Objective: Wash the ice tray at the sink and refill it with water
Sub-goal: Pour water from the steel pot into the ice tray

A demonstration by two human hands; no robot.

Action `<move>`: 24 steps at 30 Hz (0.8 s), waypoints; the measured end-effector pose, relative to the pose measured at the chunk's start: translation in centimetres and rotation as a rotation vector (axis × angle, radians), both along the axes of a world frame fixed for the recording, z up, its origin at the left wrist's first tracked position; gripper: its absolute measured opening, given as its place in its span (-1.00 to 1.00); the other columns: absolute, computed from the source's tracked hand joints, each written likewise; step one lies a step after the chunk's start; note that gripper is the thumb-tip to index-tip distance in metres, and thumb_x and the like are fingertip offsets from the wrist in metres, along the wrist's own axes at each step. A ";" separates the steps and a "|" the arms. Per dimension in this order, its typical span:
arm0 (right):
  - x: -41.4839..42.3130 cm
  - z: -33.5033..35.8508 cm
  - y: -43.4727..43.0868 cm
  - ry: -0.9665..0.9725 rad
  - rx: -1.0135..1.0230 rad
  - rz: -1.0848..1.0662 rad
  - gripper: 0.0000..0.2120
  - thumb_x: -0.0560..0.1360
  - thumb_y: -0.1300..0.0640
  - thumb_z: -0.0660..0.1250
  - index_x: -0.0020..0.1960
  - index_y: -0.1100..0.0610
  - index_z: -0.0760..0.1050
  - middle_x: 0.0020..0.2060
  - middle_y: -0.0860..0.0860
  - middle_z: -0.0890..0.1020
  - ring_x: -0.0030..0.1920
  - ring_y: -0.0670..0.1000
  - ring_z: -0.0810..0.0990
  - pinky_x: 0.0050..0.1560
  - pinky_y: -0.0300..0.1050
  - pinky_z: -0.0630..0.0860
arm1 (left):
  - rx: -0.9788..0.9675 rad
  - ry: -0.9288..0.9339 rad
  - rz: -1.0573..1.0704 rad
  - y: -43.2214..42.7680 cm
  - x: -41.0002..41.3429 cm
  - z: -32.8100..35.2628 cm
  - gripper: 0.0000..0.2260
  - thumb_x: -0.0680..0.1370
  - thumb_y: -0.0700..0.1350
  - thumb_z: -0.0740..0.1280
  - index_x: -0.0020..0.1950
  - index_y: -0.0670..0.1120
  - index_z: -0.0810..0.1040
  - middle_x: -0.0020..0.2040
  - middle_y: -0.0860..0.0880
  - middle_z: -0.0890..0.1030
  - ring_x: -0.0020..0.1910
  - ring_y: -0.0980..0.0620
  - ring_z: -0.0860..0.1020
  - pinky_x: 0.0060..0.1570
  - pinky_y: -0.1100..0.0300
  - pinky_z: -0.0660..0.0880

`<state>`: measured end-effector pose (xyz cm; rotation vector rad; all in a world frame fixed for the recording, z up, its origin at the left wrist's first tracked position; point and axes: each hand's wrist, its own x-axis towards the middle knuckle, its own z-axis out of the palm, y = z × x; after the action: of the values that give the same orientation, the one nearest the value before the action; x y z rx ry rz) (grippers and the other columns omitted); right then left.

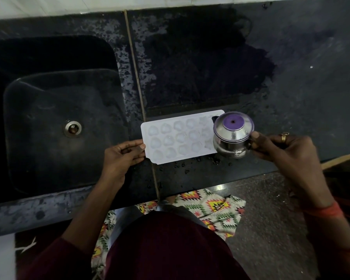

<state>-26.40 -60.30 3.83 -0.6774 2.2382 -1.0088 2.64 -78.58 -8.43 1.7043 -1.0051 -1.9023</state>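
A white ice tray (178, 136) with rows of round cups lies flat on the dark counter, just right of the sink. My left hand (122, 156) holds the tray's left edge, thumb on top. My right hand (281, 146) grips the handle of a small steel jug (231, 136) with a clear lid and purple centre. The jug hangs over the tray's right end, covering the last cups. Whether water stands in the cups I cannot tell.
The black stone sink (55, 126) with a round metal drain (72, 128) fills the left. The counter (210, 67) behind the tray is wet, with drops along the front edge. A patterned cloth (216, 209) lies on the floor below.
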 end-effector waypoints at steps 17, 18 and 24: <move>0.0 0.0 0.0 -0.014 -0.012 0.021 -0.70 0.46 -0.13 0.47 -0.10 0.11 0.74 -0.22 -0.01 0.76 -0.15 0.00 0.75 -0.01 -0.06 0.64 | -0.012 0.015 -0.015 0.0 0.1 0.1 -0.91 0.52 -0.26 0.48 -0.02 -0.10 0.71 -0.15 -0.04 0.77 -0.22 0.10 0.71 -0.16 0.30 0.65; 0.1 0.0 0.0 -0.015 -0.014 0.018 -0.70 0.46 -0.13 0.47 -0.10 0.12 0.74 -0.22 -0.01 0.76 -0.15 0.00 0.75 0.01 -0.02 0.64 | -0.011 0.015 -0.016 0.0 0.1 0.0 -0.90 0.52 -0.26 0.48 -0.01 -0.10 0.71 -0.15 -0.05 0.77 -0.22 0.10 0.72 -0.16 0.29 0.65; 0.3 0.2 -0.2 -0.029 -0.037 -0.019 -0.71 0.47 -0.11 0.47 -0.10 0.12 0.74 -0.21 0.02 0.76 -0.13 0.02 0.75 0.11 0.15 0.65 | -0.006 0.016 -0.010 -0.1 0.0 0.0 -0.90 0.52 -0.27 0.48 0.01 -0.12 0.71 -0.18 -0.03 0.76 -0.23 0.10 0.71 -0.20 0.31 0.64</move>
<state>-26.05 -60.53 4.08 -0.6543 2.2096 -1.0658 2.66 -78.65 -8.41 1.6806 -1.0138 -1.9143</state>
